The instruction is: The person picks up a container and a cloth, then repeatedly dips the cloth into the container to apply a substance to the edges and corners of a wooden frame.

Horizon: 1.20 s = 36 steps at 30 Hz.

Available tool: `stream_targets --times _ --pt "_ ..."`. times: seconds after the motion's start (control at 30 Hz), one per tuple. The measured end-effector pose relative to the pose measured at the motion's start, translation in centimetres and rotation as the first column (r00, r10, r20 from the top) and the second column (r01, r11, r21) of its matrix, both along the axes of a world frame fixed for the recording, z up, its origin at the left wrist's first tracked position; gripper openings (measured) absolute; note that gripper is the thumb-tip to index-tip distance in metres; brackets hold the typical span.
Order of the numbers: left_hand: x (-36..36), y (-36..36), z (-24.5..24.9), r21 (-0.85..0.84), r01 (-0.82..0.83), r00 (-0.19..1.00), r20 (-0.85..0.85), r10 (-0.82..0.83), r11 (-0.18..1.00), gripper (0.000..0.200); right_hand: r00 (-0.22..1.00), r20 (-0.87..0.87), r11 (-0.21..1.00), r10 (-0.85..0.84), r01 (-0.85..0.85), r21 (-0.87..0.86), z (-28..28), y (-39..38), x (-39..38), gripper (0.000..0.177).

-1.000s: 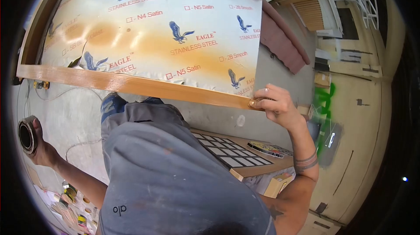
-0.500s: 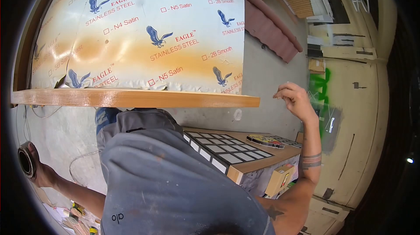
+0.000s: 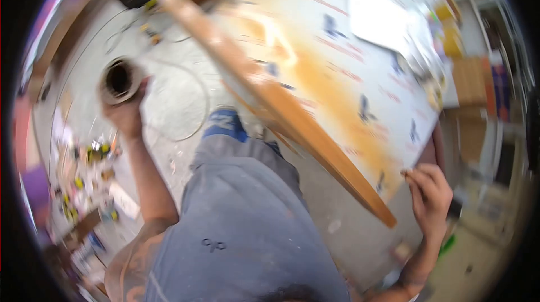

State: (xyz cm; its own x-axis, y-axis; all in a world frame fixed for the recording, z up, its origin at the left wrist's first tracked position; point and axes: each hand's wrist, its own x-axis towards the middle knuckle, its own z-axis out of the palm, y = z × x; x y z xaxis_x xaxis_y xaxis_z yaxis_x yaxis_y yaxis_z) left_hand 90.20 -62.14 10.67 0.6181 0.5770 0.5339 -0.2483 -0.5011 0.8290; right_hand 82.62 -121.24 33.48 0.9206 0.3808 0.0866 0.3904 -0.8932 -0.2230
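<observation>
My left hand (image 3: pixel 128 115) is wrapped round an open can (image 3: pixel 119 81) with a stained rim and a dark inside, held out over the floor. My right hand (image 3: pixel 431 192) is closed in a pinch by the near right corner of a film-covered panel (image 3: pixel 337 71). A tiny dark bit shows at its fingertips, too small and blurred to name. Along the panel's near side runs a glossy wooden strip (image 3: pixel 315 139). The panel's printed film carries orange-brown stains.
White sheets (image 3: pixel 371 15) and crumpled silvery material lie on the panel. Cardboard boxes (image 3: pixel 471 82) stand at the right. A hose or cord (image 3: pixel 207 97) loops over the floor at left, and cluttered small items (image 3: pixel 95 153) lie below it. My shoe (image 3: pixel 225 125) is near the strip.
The view has turned, so the panel now slants down to the right. My left hand with the can appears higher. My right hand now appears beside the panel's corner, its fingers pinched.
</observation>
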Motion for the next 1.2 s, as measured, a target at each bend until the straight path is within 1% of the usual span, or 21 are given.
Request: stream_targets --times 0.07,0.13,0.17,0.23,0.3,0.33,0.4,0.53,0.57,0.7,0.8,0.83,0.93,1.03,1.13,1.2 --pt "-0.6 -0.8 1.1 -0.011 0.005 1.000 -0.001 -0.005 1.000 0.080 0.997 -0.060 0.998 0.054 -0.053 0.014 0.3 4.0 2.2 0.029" --pt "-1.1 -1.2 1.0 -0.020 -0.060 0.997 -0.049 0.059 0.998 0.086 0.990 -0.030 0.990 0.141 -0.141 0.004 -0.6 6.4 4.0 0.030" --pt "-1.4 -1.3 1.1 -0.013 -0.057 0.995 -0.080 0.056 0.998 0.087 0.986 -0.016 0.986 0.166 -0.167 -0.001 -0.9 7.6 4.9 0.030" --pt "-1.5 -0.6 0.3 -0.049 -0.072 0.992 -0.104 0.067 0.996 0.086 0.982 0.016 0.982 0.186 -0.186 0.001 -1.4 10.6 6.2 0.033" --pt "-1.3 0.3 -0.7 -0.036 -0.072 0.986 -0.155 0.065 0.997 0.090 0.973 0.115 0.979 0.202 -0.204 0.004 -1.8 14.3 7.9 0.033" --pt "-1.1 0.6 -0.9 -0.065 -0.040 0.988 -0.149 0.030 0.997 0.091 0.964 0.162 0.977 0.209 -0.212 0.001 -2.0 16.2 8.8 0.032" --pt "-0.9 1.5 -1.2 -0.126 0.016 0.990 -0.137 -0.033 0.992 0.093 0.959 0.220 0.977 0.181 -0.201 0.071 -2.7 20.3 10.4 0.031" --pt "0.1 3.8 -2.2 -0.224 0.199 0.972 -0.076 -0.221 0.954 0.095 0.943 0.309 0.971 0.122 -0.178 0.162 -4.6 28.8 13.8 0.028" --pt "0.5 4.5 -2.0 -0.183 0.219 0.960 -0.133 -0.245 0.958 0.095 0.933 0.338 0.963 0.122 -0.194 0.187 -5.1 30.8 14.8 0.027" --pt "2.4 6.9 -2.9 -0.220 0.319 0.927 -0.131 -0.352 0.922 0.095 0.940 0.336 0.959 0.063 -0.150 0.240 -6.5 37.6 17.6 0.021" --pt "4.3 8.5 -2.5 -0.165 0.371 0.914 -0.108 -0.391 0.914 0.089 0.954 0.297 0.951 0.032 -0.121 0.284 -7.8 41.0 19.4 0.022" --pt "4.7 8.8 -2.4 -0.169 0.386 0.910 -0.092 -0.404 0.907 0.089 0.944 0.326 0.952 0.056 -0.149 0.266 -8.1 41.7 19.9 0.021" --pt "5.6 9.8 -2.5 -0.168 0.419 0.897 -0.075 -0.436 0.892 0.088 0.958 0.283 0.952 0.053 -0.134 0.277 -8.8 44.1 21.5 0.019" --pt "6.7 10.8 -2.4 -0.145 0.439 0.888 -0.078 -0.453 0.887 0.087 0.938 0.335 0.961 0.087 -0.168 0.221 -9.9 45.5 22.9 0.019" --pt "6.8 11.8 -2.7 -0.167 0.430 0.883 -0.128 -0.452 0.887 0.089 0.938 0.333 0.970 0.091 -0.159 0.183 -11.0 45.9 23.3 0.020" --pt "6.6 12.6 -3.8 -0.194 0.439 0.877 -0.117 -0.465 0.877 0.097 0.934 0.350 0.967 0.073 -0.152 0.202 -11.4 45.7 22.6 0.022"
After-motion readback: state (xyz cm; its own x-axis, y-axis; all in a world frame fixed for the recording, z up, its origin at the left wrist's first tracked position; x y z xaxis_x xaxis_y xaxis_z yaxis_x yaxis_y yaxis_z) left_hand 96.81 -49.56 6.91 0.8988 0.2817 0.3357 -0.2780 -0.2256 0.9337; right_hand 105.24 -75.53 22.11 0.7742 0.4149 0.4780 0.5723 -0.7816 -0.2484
